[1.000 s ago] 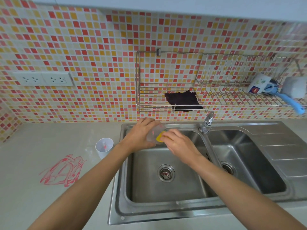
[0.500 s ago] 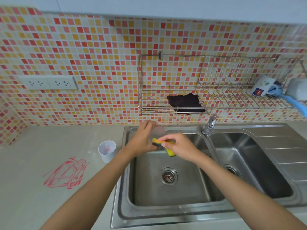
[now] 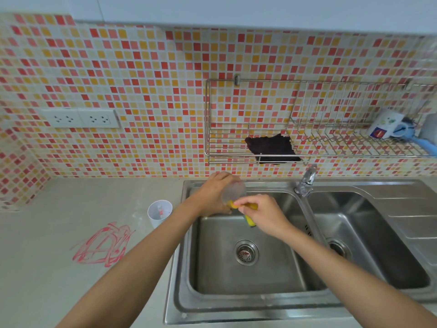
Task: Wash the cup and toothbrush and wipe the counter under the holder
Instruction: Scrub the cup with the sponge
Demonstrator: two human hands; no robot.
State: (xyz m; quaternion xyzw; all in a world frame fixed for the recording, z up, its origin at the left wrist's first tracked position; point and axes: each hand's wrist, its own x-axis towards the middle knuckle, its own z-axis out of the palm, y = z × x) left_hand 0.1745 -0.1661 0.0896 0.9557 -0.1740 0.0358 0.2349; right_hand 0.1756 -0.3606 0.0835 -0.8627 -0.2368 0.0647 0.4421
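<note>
Left hand (image 3: pixel 212 197) grips the clear cup (image 3: pixel 234 191), tilted, mouth toward right hand (image 3: pixel 264 214), which pinches a yellow sponge (image 3: pixel 250 220).

Holder (image 3: pixel 159 212) left of sink (image 3: pixel 255 311).

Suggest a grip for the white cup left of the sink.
Probably wrap the white holder cup round its outer wall below the rim, coming from the near side: it stands upright, mouth up, with a small item inside, so keep fingers outside.
</note>
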